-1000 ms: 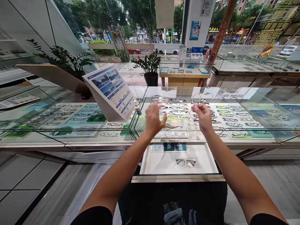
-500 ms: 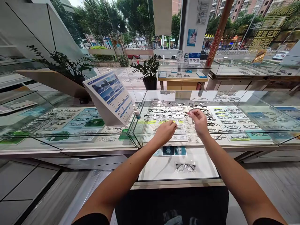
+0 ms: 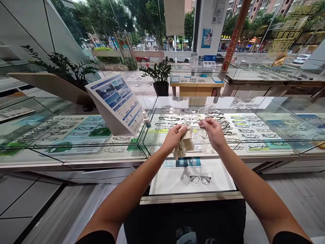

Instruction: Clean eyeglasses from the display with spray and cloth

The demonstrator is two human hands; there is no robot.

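Pinched in my left hand (image 3: 174, 137) is a beige cloth (image 3: 186, 141), which hangs down over the front part of the glass counter. My right hand (image 3: 212, 132) holds a pair of clear-framed glasses (image 3: 203, 130) between thumb and fingertips, just right of the cloth. The cloth and the glasses are a little apart. Beneath both hands, rows of glasses (image 3: 169, 119) lie inside the glass display case. Nearer to me, dark-framed glasses in a clear bag (image 3: 200, 179) lie on a white pull-out surface (image 3: 170, 183).
A standing printed sign (image 3: 119, 105) and a small spray bottle (image 3: 146, 120) are left of my hands on the counter. Behind the counter stand a potted plant (image 3: 161, 76) and a small display table (image 3: 196, 88). Glass edges run across the counter.
The beige cloth now shows in my left hand, unfolded and hanging, where it was hidden before. My right hand with the glasses has shifted slightly left. The view has moved a little.
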